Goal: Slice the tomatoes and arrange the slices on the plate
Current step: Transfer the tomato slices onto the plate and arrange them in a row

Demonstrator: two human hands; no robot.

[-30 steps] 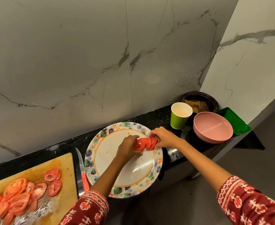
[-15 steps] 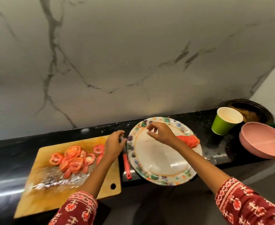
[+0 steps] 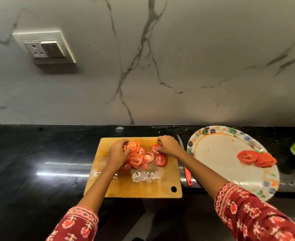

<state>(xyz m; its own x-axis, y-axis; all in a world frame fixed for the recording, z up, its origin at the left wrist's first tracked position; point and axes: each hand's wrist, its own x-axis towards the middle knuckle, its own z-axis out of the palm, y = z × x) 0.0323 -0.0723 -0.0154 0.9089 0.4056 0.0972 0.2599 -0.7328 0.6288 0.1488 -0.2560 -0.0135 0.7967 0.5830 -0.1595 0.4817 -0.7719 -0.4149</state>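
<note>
Red-handled knife, blade tip wallward

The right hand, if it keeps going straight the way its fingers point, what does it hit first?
The right hand points left across the cutting board, so it would likely meet the pile of tomato slices first.

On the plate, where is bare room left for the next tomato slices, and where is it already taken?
The plate is bare across its centre and left, from the rim beside the knife to the row of slices at its right rim. The cutting board is crowded at the back, where the left hand and right hand gather the slice pile.
</note>
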